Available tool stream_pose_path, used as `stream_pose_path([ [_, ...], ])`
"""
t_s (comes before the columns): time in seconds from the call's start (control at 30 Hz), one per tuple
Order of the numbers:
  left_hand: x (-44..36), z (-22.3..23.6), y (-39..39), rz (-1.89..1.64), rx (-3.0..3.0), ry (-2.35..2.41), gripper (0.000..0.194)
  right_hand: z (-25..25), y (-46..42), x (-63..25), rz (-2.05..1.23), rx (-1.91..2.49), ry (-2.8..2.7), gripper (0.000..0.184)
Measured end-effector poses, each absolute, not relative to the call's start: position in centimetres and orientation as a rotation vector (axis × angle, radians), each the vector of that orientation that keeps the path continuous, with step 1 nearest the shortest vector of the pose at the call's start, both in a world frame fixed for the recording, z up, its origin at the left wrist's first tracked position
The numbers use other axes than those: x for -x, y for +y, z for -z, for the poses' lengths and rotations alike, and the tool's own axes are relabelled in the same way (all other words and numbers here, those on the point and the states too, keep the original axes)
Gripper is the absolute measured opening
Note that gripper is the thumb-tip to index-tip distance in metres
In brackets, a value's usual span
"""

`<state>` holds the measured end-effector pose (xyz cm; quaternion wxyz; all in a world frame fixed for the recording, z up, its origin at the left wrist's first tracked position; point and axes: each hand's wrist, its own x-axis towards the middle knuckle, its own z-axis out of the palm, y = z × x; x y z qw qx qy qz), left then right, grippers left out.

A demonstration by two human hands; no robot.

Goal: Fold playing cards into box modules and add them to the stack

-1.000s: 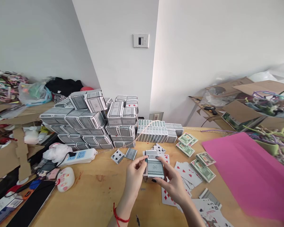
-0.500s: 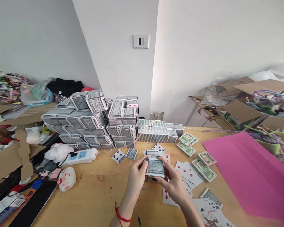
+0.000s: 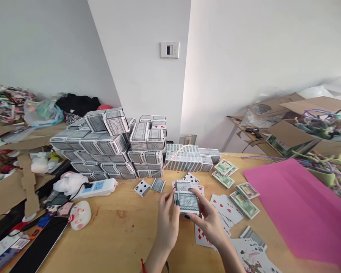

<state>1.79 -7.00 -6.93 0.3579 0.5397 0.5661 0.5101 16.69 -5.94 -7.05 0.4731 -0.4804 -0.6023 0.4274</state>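
Note:
Between my two hands is a small box made of playing cards [image 3: 188,203], its grey patterned card backs facing up. My left hand [image 3: 168,220] presses its left side with thumb and fingers. On the other side my right hand [image 3: 207,218] grips the box, one finger at the top right corner and the thumb along the near edge. Just beyond lies another grey-backed card piece [image 3: 183,185]; whether it is joined to the box I cannot tell. Face-up playing cards [image 3: 226,208] lie spread beside my right hand, and a spade card [image 3: 142,188] lies further left.
Stacked card boxes [image 3: 102,151] fill the back left of the wooden table [image 3: 116,227]. A row of green-edged packs [image 3: 183,163] stands behind my hands. Green-backed cards [image 3: 244,204] and a pink sheet [image 3: 298,212] lie right. A power strip [image 3: 102,186] and clutter sit left.
My left hand has turned and shifted slightly lower, its thumb now further down the box's left edge. The box has tilted a little; my right hand has barely moved.

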Motion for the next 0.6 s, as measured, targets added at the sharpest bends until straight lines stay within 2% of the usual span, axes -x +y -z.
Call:
stream_pose_path([
  [0.23, -2.2, 7.9, -7.5, -1.295, -1.364, 1.266, 0.048, 7.5, -6.0, -16.6, -1.060, 1.208, -1.516, 0.067],
  [0.47, -2.5, 8.2, -6.7, -1.342, -1.298, 1.185, 0.045, 7.5, -6.0, -16.7, -0.893, 1.200, -1.597, 0.059],
  [0.6, -1.8, 8.2, -6.3, -1.316, -1.348, 1.090, 0.047, 7.5, -6.2, -16.0, -1.022, 1.117, -1.547, 0.060],
])
